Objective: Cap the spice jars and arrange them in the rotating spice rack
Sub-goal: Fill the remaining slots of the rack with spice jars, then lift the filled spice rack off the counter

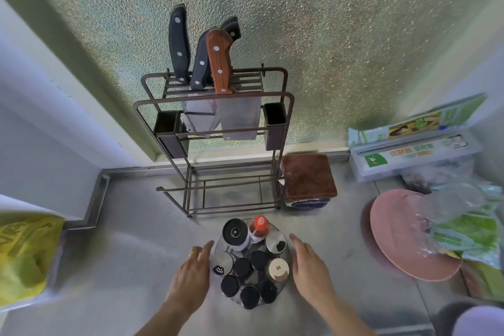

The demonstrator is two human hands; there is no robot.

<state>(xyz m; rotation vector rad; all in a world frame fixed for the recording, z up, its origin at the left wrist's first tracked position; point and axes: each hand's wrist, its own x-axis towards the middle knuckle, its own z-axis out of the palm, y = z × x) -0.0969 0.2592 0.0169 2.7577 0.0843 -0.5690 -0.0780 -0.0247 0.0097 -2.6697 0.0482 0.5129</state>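
Both hands, left [191,273] and right [309,267], lie relaxed, gripping nothing, flanking the round silver rotating spice rack [289,255] between them, full of black-capped jars [242,267]; turn it gently by the rim.

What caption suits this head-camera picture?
Both hands, left and right, flank a rotating spice rack filled with capped jars.

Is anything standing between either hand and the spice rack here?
Nothing visible does. The left hand and right hand flank the spice rack, fingers straight, with only bare counter around them. The knife stand sits behind the rack, out of the way.
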